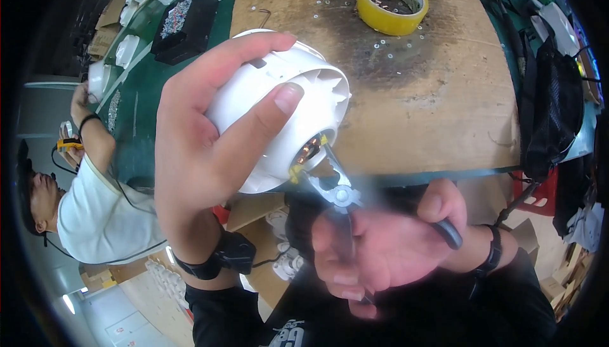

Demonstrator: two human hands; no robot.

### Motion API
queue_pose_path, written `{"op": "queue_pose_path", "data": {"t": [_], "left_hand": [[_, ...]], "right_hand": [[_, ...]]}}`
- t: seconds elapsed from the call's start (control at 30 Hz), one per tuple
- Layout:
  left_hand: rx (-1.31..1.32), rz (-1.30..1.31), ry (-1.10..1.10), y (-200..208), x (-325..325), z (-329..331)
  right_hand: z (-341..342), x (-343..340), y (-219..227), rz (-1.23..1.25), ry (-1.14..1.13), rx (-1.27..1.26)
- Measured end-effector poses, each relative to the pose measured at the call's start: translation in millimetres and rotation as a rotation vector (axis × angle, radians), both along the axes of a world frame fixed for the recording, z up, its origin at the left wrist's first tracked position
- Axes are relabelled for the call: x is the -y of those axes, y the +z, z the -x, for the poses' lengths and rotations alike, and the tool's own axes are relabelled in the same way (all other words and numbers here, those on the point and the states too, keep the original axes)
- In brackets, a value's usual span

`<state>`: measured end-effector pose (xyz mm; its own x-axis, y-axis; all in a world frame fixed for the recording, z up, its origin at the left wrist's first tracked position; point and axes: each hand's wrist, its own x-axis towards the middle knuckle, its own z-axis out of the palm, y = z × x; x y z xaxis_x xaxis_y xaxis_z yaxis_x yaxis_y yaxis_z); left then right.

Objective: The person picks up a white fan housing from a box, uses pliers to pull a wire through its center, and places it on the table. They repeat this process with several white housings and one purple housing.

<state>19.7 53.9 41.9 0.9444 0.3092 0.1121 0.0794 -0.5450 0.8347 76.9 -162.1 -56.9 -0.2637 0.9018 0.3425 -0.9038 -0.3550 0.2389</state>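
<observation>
My left hand [196, 131] grips a rounded white plastic housing [288, 132], tilted above the table's near edge, with fingers over its top and thumb across its side. Copper-coloured parts [309, 151] show inside the round opening at its lower end. My right hand [387, 252] is wrapped round the handles of metal pliers [343, 196], partly blurred. The pliers' jaws are spread, their yellow-covered tips at opposite sides of that opening. Whether the tips press on the rim or reach inside, I cannot tell.
Below lies a stained cardboard sheet [444, 118] with small scattered washers. A yellow tape roll [388, 22] and a hex key [262, 12] rest on it. A black box [171, 52] of small metal pieces stands left. A co-worker [108, 214] holds a yellow-black tool. A black bag [555, 106] lies right.
</observation>
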Motion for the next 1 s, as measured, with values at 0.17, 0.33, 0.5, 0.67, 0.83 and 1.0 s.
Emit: {"op": "queue_pose_path", "data": {"t": [0.17, 0.33, 0.5, 0.67, 0.83, 1.0], "left_hand": [[-0.007, 0.045, 0.008, 0.1, -3.3, 1.2], [-0.013, 0.021, 0.002, 2.2, 0.7, 1.8], [-0.013, -0.012, 0.003, 0.5, -1.9, 1.4], [-0.048, 0.007, 0.014, 5.0, 1.6, 1.9], [-0.021, 0.000, -0.012, 2.2, -0.9, 1.6], [-0.014, -0.012, -0.020, 0.9, -0.9, -0.3]], "right_hand": [[0.0, 1.7, -0.3, 0.017, 0.014, 0.009], [2.1, -0.8, -2.8, -0.021, 0.012, -0.016], [-2.0, -0.3, 1.0, 0.025, 0.026, -0.037], [-1.3, -3.8, -0.1, -0.008, 0.047, -0.064], [-0.1, -5.6, -1.5, -0.028, 0.051, -0.133], [-0.2, -2.7, 0.7, 0.039, 0.063, -0.109]]}}
